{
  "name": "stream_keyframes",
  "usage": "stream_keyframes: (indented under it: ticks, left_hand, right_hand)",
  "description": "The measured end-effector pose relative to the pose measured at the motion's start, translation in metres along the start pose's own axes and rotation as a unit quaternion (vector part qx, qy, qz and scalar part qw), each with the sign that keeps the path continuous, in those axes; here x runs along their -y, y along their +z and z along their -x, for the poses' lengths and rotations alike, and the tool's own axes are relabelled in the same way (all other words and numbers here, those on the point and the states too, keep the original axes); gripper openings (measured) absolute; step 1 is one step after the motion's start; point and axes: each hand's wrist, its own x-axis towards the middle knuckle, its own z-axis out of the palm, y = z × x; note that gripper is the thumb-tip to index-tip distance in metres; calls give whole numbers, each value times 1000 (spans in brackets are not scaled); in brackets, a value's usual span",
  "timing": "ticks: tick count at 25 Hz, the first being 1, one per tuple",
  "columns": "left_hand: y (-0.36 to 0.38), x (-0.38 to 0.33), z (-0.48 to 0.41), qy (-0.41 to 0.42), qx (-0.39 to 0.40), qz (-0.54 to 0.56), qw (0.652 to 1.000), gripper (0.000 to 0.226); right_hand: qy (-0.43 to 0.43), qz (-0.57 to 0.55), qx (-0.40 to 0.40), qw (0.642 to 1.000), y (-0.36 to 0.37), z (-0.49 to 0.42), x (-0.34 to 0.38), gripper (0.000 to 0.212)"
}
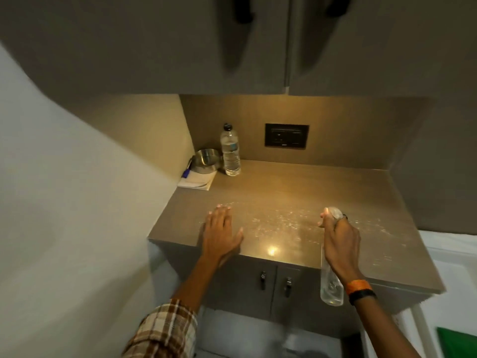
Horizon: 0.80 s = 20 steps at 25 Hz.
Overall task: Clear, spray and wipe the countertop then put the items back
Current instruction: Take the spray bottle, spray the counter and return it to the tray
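The brown countertop [296, 184] carries a band of wet spray droplets across its front middle. My right hand [340, 244] is shut on a clear spray bottle [331, 285], its nozzle pointing over the wet patch and its body hanging past the front edge. My left hand [219, 232] lies flat with fingers spread on the counter's front left part. At the back left corner stand a clear water bottle [230, 153] with a dark cap, a steel pot [206, 160], and a folded white cloth [197, 180] with a blue pen [186, 172] on it.
A dark wall socket [286, 135] sits on the backsplash. Upper cabinets [232, 47] with dark handles hang close overhead. Two cabinet doors with small handles [275, 280] are below the counter. A wall closes the left side; a green object [456, 342] lies low right.
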Motion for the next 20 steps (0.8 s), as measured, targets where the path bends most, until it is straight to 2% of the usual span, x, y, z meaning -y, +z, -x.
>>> stream_keyframes:
  ticks: [2, 4, 7, 11, 15, 17, 20]
  left_hand:
    - [-6, 76, 4, -39, -18, -11, 999, 73]
    - [-9, 142, 4, -68, -2, 10, 998, 71]
    - [-10, 191, 1, -49, 39, 37, 997, 73]
    - [-8, 201, -3, 5, 36, 18, 999, 76]
    - [-4, 205, -6, 23, 39, 7, 999, 77]
    - [-2, 207, -6, 25, 35, 1, 999, 77]
    - [0, 206, -5, 44, 26, -4, 999, 76]
  right_hand:
    - [5, 59, -22, 998, 32, -1, 15, 50]
    - [11, 71, -24, 997, 64, -1, 40, 48]
    - [-2, 64, -1, 998, 114, -4, 82, 45]
    - [-133, 143, 115, 974, 178, 6, 143, 49]
    - [-144, 125, 213, 958, 200, 39, 154, 50]
    - [-150, 146, 218, 953, 186, 51, 131, 56]
    - [-68, 149, 162, 973, 147, 41, 92, 57]
